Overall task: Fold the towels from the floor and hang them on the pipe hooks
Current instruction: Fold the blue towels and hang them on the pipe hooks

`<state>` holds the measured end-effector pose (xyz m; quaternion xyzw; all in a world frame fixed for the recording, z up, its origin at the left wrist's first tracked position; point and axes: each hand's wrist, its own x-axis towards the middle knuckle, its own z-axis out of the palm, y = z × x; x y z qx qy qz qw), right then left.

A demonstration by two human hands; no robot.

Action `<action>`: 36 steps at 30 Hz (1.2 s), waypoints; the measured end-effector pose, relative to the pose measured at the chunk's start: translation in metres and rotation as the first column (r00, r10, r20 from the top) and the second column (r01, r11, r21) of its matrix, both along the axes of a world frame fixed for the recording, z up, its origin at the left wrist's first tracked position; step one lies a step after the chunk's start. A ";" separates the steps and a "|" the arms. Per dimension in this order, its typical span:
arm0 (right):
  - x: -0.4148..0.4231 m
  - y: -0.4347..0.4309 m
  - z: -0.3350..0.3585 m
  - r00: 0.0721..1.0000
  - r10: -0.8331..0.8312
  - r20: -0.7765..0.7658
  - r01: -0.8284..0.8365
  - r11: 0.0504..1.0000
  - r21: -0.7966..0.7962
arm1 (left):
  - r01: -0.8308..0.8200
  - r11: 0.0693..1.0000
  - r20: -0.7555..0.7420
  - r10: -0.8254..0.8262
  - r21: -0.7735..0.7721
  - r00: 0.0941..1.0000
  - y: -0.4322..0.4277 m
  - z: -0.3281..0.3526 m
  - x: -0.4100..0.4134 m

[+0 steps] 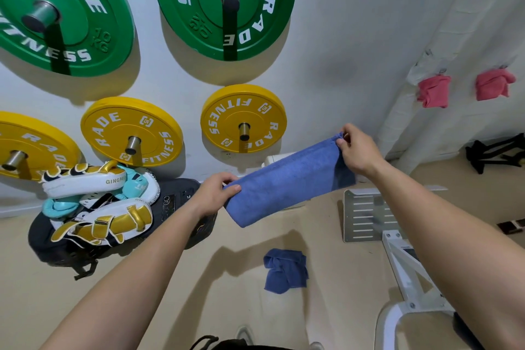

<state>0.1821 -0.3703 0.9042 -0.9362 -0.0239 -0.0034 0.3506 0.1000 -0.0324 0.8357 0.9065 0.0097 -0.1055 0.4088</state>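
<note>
Gym corner: beige floor [199,307], white wall with weight plates [244,119]. Crumpled towel [285,270], blue, lies on the floor below the hands. Above it a folded towel [287,182], blue, is stretched in the air: left hand [211,193] pinches its lower-left end, right hand [358,150] pinches its upper-right corner. Far right, two pink towels [433,91] hang by the pipe [400,116].

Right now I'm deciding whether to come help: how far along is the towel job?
Done: a pink towel and a second pink towel hang at the white pipe. In hand: the left hand and right hand pinch the ends of a blue towel, seemingly mid-fold. Left: a crumpled blue towel on the floor, not yet folded or hung.
</note>
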 end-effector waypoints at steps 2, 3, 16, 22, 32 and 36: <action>0.000 -0.004 -0.008 0.999 -0.039 -0.017 0.040 0.999 0.030 | -0.074 0.997 0.040 0.075 -0.021 0.996 0.006 0.008 0.004; 0.000 -0.006 -0.012 0.998 -0.058 -0.023 0.059 0.997 0.042 | -0.111 0.993 0.057 0.113 -0.030 0.992 0.008 0.013 0.006; -0.025 0.036 -0.035 0.980 -0.120 -0.158 0.153 0.964 0.220 | -0.465 0.872 -0.006 0.469 -0.151 0.883 -0.055 0.006 0.022; -0.055 0.069 -0.051 0.984 0.059 -0.167 -0.009 0.958 0.288 | -0.358 0.891 -0.154 0.326 -0.280 0.933 -0.096 -0.007 0.014; -0.078 0.077 -0.067 0.975 0.134 -0.176 -0.074 0.947 0.312 | -0.239 0.895 -0.187 0.179 -0.377 0.966 -0.100 0.007 -0.001; -0.082 0.076 -0.066 0.931 0.326 -0.162 -0.267 0.914 0.307 | -0.210 0.888 -0.122 0.175 -0.409 0.977 -0.095 0.013 -0.003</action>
